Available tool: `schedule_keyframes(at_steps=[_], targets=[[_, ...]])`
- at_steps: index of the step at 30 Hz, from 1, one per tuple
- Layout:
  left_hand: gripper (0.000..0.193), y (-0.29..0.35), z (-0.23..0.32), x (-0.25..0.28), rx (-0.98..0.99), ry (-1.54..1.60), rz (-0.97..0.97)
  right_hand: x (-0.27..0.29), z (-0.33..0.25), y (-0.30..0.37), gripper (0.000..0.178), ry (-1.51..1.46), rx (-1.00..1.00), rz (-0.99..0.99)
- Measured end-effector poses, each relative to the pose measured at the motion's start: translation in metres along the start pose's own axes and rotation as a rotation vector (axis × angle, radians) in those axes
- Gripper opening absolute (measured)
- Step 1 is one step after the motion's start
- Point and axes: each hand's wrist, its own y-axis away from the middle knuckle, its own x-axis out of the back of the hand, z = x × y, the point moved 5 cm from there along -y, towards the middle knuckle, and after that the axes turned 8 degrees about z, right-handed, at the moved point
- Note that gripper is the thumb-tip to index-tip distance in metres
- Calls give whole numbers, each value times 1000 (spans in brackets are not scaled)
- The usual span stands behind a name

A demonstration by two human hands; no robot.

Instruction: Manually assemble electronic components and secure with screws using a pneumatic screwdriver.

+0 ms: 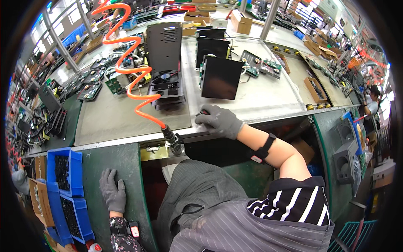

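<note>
My left hand [112,192], in a grey glove, lies flat on the green tabletop [100,159] with its fingers stretched out, holding nothing. To its left are blue bins [67,173] of small black parts. My right hand [221,122], gloved too, is closed at the front edge of the metal-topped bench. A small dark thing with a bit of red shows at its fingertips, too little to name. Beyond that hand stands a dark flat panel [221,79] with a circuit board behind it. A dark power tool [171,139] on an orange coiled hose [138,71] sits upright at the bench edge, between my hands.
A tall black housing with a fan [165,63] stands at the middle of the bench. Circuit-board assemblies [270,68] lie right of the panels, others at the left. Speaker-like grey boxes [345,157] stand far right. Another person [372,101] is at the right edge.
</note>
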Motion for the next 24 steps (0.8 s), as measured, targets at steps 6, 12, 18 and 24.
schedule_keyframes(at_steps=[6, 12, 18, 24], targets=[[40, 5, -6, -6, -13, -46, -3, 60, 76, 82, 26, 194, -200, 286], [41, 5, -6, -7, -10, -18, -17, 122, 200, 161, 26, 578, -664, 325], [41, 3, -7, -7, 2, -41, -18, 131, 233, 162, 32, 652, -871, 258], [50, 6, -18, -15, 31, -7, -106, 118, 239, 163, 60, 673, -1073, 149]])
